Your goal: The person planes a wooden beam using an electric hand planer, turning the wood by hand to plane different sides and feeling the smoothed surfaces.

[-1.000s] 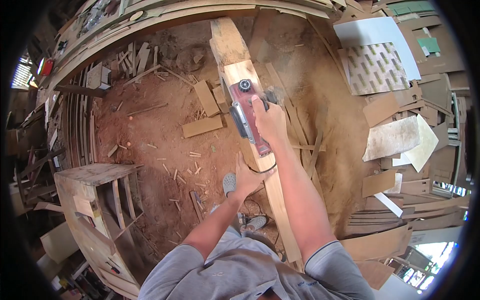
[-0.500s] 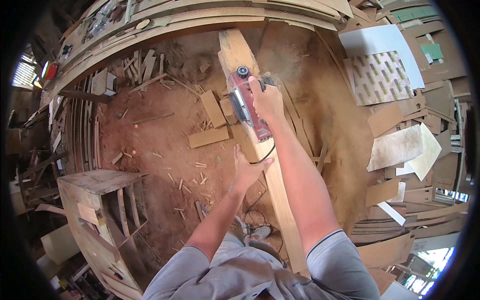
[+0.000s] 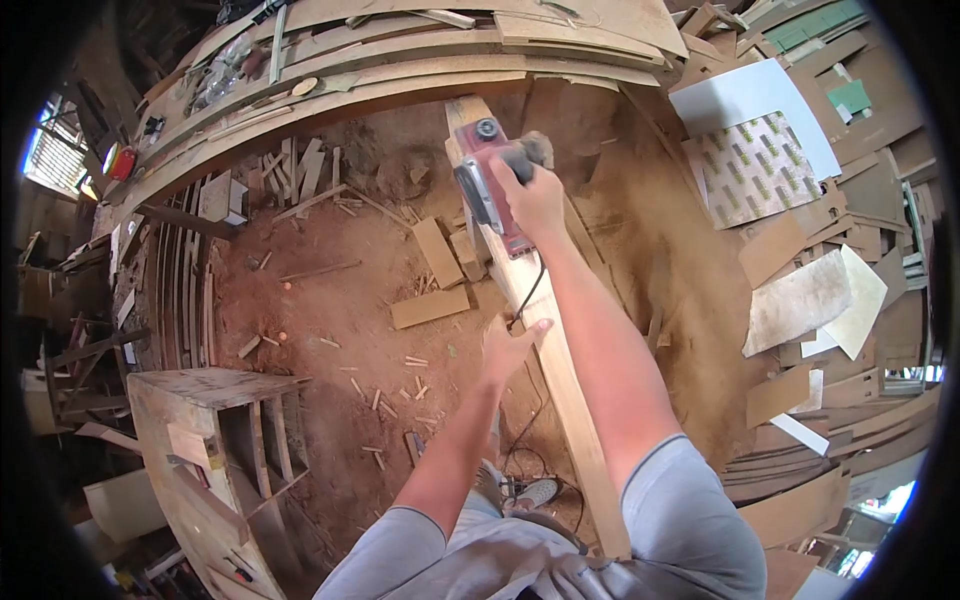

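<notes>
My right hand [image 3: 535, 203] is wrapped round the rear handle of a red electric planer [image 3: 487, 165], which has a black knob at its front. The planer sits on the far part of a long pale wooden board [image 3: 565, 385] that stretches from near my body away from me. My left hand [image 3: 508, 345] is at the board's left edge behind the planer, its fingers curled round the black power cord [image 3: 535, 285] and its thumb out over the wood. The fingertips are partly hidden.
Stacked planks [image 3: 420, 65] cross the far side. On the left stands a wooden cabinet frame [image 3: 215, 390]. Offcuts [image 3: 432, 307] lie on the dirt floor left of the board. Sheets and scraps [image 3: 800, 300] are piled at right. The cord trails by my shoe [image 3: 540, 492].
The planer and my right hand have moved forward along the board, towards its far end. My left hand's spread fingers have closed in round the cord. The view has shifted slightly.
</notes>
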A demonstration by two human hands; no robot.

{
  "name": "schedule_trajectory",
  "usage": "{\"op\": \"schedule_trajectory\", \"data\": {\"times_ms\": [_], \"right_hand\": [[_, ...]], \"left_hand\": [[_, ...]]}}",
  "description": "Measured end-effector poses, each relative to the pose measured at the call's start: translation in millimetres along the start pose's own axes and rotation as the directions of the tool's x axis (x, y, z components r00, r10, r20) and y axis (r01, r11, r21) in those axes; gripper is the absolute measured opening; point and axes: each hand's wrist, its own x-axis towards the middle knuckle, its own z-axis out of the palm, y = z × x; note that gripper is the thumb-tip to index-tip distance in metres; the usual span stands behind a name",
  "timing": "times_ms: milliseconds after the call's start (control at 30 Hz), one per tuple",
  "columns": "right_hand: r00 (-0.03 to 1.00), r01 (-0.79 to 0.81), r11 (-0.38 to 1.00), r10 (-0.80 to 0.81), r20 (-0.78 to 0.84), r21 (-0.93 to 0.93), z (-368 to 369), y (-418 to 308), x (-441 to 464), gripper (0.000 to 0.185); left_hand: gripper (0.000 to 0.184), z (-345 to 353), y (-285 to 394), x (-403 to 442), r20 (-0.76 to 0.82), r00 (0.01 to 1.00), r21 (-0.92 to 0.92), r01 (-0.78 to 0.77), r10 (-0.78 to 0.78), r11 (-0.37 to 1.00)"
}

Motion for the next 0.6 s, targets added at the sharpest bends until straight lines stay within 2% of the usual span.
{"op": "schedule_trajectory", "data": {"times_ms": [33,133,233,267,333,433,533,600], "right_hand": [[0.997,0.054,0.998,-0.052,-0.061,0.033,-18.6,-10.7,-29.2,0.041],[0.991,-0.046,0.957,0.080,-0.108,0.285,-88.4,-0.5,-121.9,0.038],[0.983,-0.149,0.907,0.180,-0.042,0.394,-189.5,-36.0,-221.8,0.051],[0.979,-0.171,0.902,0.200,-0.031,0.397,-221.3,-40.4,-255.1,0.058],[0.959,-0.215,0.900,0.267,-0.091,0.378,-272.2,-58.9,-325.2,0.068],[0.900,-0.295,0.901,0.375,-0.224,0.319,-346.2,-82.3,-429.9,0.069],[0.813,-0.385,0.890,0.453,-0.367,0.244,-410.5,-105.4,-532.4,0.068],[0.752,-0.446,0.867,0.497,-0.433,0.221,-447.7,-123.3,-592.1,0.063]], "left_hand": [[0.101,-2.8,6.5,-4.8,0.024,1.000,-0.015,0.007,-0.007,1.000],[0.079,-29.6,6.9,-31.5,0.242,0.970,0.280,-0.075,0.005,0.957],[0.054,-40.9,-1.7,-90.4,0.494,0.862,0.446,-0.366,0.116,0.817],[0.048,-32.3,-12.6,-110.9,0.547,0.799,0.393,-0.507,0.249,0.767],[0.037,-12.7,-39.0,-157.9,0.632,0.609,0.249,-0.746,0.480,0.618],[0.032,26.0,-49.2,-232.4,0.811,0.422,0.113,-0.792,0.406,0.600],[0.031,66.1,-72.0,-306.0,0.904,0.349,0.079,-0.701,0.245,0.709],[0.032,82.8,-78.1,-353.0,0.952,0.261,0.076,-0.712,0.163,0.698]]}}
